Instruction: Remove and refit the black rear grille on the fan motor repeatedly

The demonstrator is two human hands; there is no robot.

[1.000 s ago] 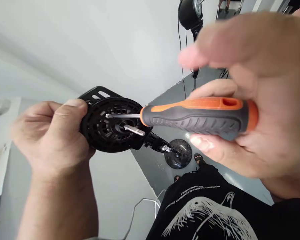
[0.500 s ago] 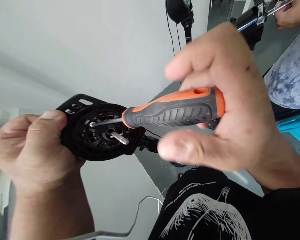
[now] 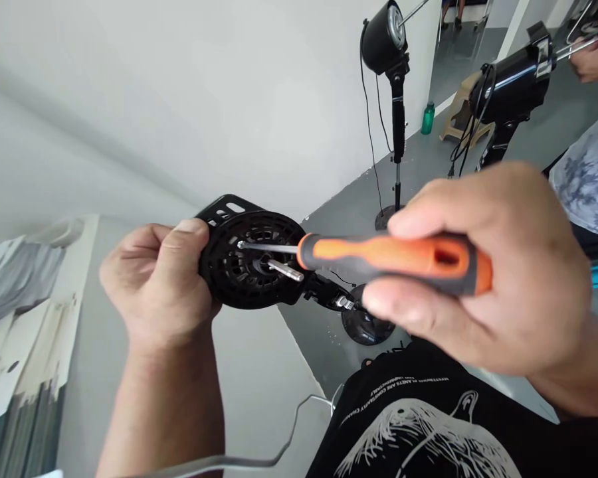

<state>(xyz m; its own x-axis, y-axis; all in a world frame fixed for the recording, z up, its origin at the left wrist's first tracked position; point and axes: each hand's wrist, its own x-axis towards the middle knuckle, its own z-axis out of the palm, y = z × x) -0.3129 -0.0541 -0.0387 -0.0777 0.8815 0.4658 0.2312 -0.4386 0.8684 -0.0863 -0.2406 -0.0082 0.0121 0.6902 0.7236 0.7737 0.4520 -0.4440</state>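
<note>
My left hand (image 3: 162, 285) grips the edge of a black fan motor housing (image 3: 224, 289), thumb on its slotted front. A bare metal shaft (image 3: 286, 271) juts from the centre of the housing. My right hand (image 3: 508, 265) is closed around the orange and black handle of a screwdriver (image 3: 383, 259), with the butt in the palm. The screwdriver's tip meets a small bright screw head (image 3: 241, 245) on the upper left of the front; how deep the screw sits is not clear.
A black pedestal fan without blades (image 3: 397, 126) stands by the white wall. Beside it is another black fan head (image 3: 513, 86), with a co-worker's hand (image 3: 591, 60) at its shaft. A green bottle (image 3: 428, 118), beige stool (image 3: 456, 113) and round black base (image 3: 363, 328) rest on the floor.
My right hand has rolled the screwdriver handle, so more orange faces up, and its spread fingers have closed round it. The view has shifted, bringing the housing nearer the middle.
</note>
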